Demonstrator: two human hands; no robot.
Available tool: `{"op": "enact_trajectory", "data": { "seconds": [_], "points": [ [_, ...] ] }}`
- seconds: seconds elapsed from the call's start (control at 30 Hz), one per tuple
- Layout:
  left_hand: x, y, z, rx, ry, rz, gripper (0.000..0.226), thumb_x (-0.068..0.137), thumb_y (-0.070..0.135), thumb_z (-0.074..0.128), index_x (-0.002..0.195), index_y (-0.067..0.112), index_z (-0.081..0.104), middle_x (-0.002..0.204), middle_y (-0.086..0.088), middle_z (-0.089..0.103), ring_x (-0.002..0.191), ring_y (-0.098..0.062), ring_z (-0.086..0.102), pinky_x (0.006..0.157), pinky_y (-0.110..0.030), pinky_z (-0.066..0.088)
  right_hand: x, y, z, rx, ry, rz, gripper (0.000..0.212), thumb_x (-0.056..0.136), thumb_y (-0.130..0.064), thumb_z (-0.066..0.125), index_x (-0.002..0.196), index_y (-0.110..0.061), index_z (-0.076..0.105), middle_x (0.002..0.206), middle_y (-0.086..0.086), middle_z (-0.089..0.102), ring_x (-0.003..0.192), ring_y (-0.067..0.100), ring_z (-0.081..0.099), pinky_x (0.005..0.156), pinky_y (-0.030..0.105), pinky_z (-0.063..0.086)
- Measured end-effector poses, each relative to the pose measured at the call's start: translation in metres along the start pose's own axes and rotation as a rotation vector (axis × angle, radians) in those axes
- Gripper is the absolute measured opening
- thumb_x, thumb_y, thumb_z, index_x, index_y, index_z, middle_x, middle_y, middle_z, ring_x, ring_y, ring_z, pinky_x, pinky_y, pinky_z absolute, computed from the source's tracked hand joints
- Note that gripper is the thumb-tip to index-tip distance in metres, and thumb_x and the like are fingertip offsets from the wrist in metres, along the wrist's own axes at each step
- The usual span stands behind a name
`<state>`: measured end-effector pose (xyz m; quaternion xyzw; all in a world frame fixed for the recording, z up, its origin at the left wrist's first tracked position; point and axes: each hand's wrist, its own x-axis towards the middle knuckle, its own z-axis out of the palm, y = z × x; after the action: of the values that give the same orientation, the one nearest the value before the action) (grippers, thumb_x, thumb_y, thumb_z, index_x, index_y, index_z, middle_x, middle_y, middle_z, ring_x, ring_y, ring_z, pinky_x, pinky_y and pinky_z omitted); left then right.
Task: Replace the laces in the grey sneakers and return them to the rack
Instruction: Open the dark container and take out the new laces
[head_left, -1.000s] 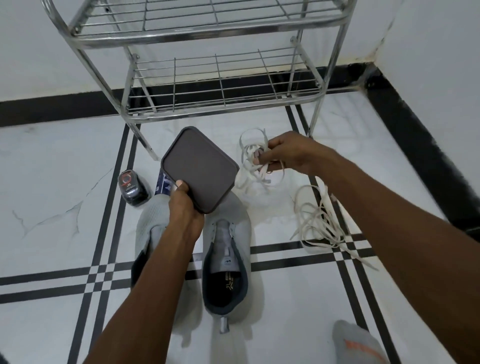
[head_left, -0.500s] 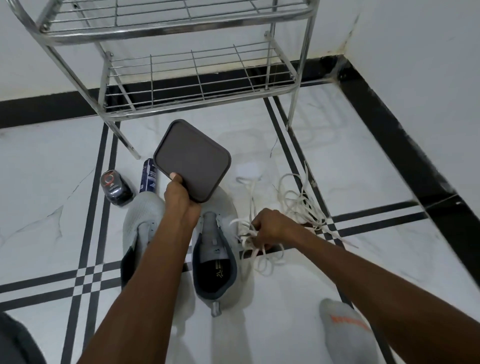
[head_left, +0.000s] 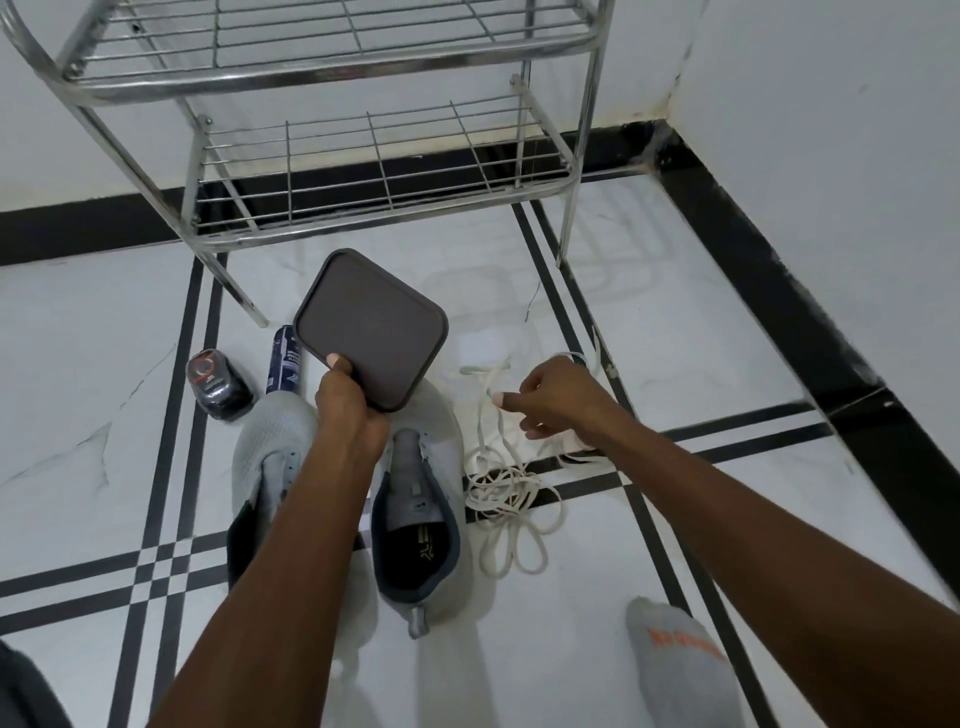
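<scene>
Two grey sneakers stand side by side on the floor with no laces in them: the left sneaker (head_left: 265, 441) and the right sneaker (head_left: 434, 441). My left hand (head_left: 349, 410) grips a corner of a dark flat square lid (head_left: 371, 327) above their toes. White laces (head_left: 506, 499) lie in a loose heap just right of the right sneaker. My right hand (head_left: 558, 402) hovers over more white laces (head_left: 576, 449), thumb out and fingers loosely bent, holding nothing that I can see. The steel wire rack (head_left: 363, 208) stands empty against the wall.
A small black shoe-polish bottle (head_left: 215, 387) and a dark blue spray can (head_left: 283, 361) lie left of the sneakers' toes. My grey-socked foot (head_left: 675, 660) rests at the lower right. White walls with a black skirting (head_left: 779, 291) form a corner on the right.
My right hand carried a bundle of laces down beside the right sneaker, let it go, and has moved up and right over the other laces. The left hand kept holding the lid.
</scene>
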<state>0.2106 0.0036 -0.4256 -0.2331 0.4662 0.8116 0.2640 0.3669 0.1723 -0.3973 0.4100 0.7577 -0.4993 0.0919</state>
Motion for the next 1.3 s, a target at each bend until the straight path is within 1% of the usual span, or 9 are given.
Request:
{"op": "enact_trajectory", "data": {
  "seconds": [0.07,0.23,0.47,0.6,0.83,1.03,1.1,1.17,1.3],
  "points": [
    [0.000,0.001,-0.001,-0.001,0.002,0.000,0.035,0.111,0.032,0.040,0.136,0.020,0.061,0.127,-0.001,0.071,0.111,-0.024,0.070,0.066,-0.040,0.062,0.003,0.001,0.013,0.124,-0.025,0.046,0.037,0.084,-0.035,0.082,0.074,-0.008,0.059,0.061,0.008,0.068,0.073,0.027,0.077,0.081,0.043,0.063],
    [-0.004,0.001,-0.004,0.014,-0.001,0.013,0.029,0.112,0.031,0.037,0.116,0.022,0.065,0.113,0.002,0.072,0.100,-0.019,0.070,0.059,-0.036,0.061,0.001,0.000,0.034,0.419,-0.141,0.044,0.027,0.092,-0.021,0.075,0.106,0.000,0.067,0.113,0.019,0.072,0.080,0.019,0.075,0.057,0.024,0.054],
    [-0.004,0.001,-0.011,-0.007,0.008,-0.015,0.033,0.112,0.032,0.035,0.108,0.022,0.066,0.105,0.000,0.073,0.090,-0.021,0.071,0.051,-0.040,0.060,-0.018,-0.005,0.008,0.230,-0.434,0.039,0.019,0.094,-0.010,0.070,0.106,0.004,0.074,0.093,0.006,0.079,0.076,0.012,0.075,0.058,0.019,0.048],
    [-0.006,-0.001,-0.007,0.004,0.003,-0.023,0.032,0.112,0.033,0.036,0.109,0.021,0.066,0.104,0.001,0.074,0.091,-0.019,0.072,0.074,-0.047,0.063,-0.030,0.007,0.016,0.080,-0.541,0.187,0.011,0.094,-0.004,0.068,0.100,0.006,0.071,0.083,0.013,0.075,0.056,0.007,0.062,0.058,0.017,0.049],
    [-0.005,-0.003,-0.005,0.022,0.012,-0.009,0.032,0.112,0.031,0.038,0.129,0.018,0.062,0.107,0.000,0.073,0.089,-0.020,0.072,0.053,-0.038,0.060,-0.040,0.018,0.005,-0.021,-0.685,0.253,0.027,0.085,-0.006,0.079,0.106,0.009,0.072,0.104,0.024,0.074,0.103,0.029,0.070,0.077,0.022,0.061],
    [-0.004,-0.009,-0.005,0.061,0.000,-0.001,0.027,0.112,0.031,0.039,0.121,0.022,0.062,0.103,0.003,0.073,0.093,-0.019,0.071,0.076,-0.047,0.061,-0.020,0.020,-0.044,-0.162,-0.282,0.134,0.030,0.085,-0.023,0.081,0.103,0.000,0.075,0.086,0.009,0.079,0.076,0.016,0.068,0.065,0.023,0.048],
    [-0.004,-0.010,-0.005,0.077,-0.003,0.005,0.028,0.111,0.032,0.039,0.124,0.022,0.061,0.107,0.003,0.073,0.096,-0.019,0.072,0.076,-0.046,0.061,-0.005,0.030,-0.057,-0.379,-0.028,0.018,0.033,0.080,-0.028,0.085,0.102,-0.005,0.077,0.097,0.009,0.078,0.089,0.021,0.073,0.076,0.030,0.055],
    [-0.002,-0.011,-0.007,0.103,-0.001,0.009,0.029,0.111,0.033,0.040,0.127,0.021,0.061,0.114,0.001,0.073,0.102,-0.021,0.072,0.078,-0.045,0.061,0.007,0.044,-0.059,-0.496,0.123,-0.005,0.066,0.073,-0.038,0.089,0.129,-0.011,0.066,0.130,0.014,0.062,0.115,0.029,0.064,0.096,0.037,0.053],
    [-0.001,-0.014,-0.009,0.127,-0.011,0.007,0.028,0.111,0.033,0.041,0.124,0.020,0.063,0.125,-0.001,0.072,0.108,-0.021,0.071,0.094,-0.048,0.059,0.025,0.065,-0.047,-0.555,0.027,0.088,0.131,0.064,-0.057,0.089,0.161,-0.029,0.006,0.157,0.022,0.013,0.147,0.041,0.027,0.117,0.049,0.035]
  ]
}}
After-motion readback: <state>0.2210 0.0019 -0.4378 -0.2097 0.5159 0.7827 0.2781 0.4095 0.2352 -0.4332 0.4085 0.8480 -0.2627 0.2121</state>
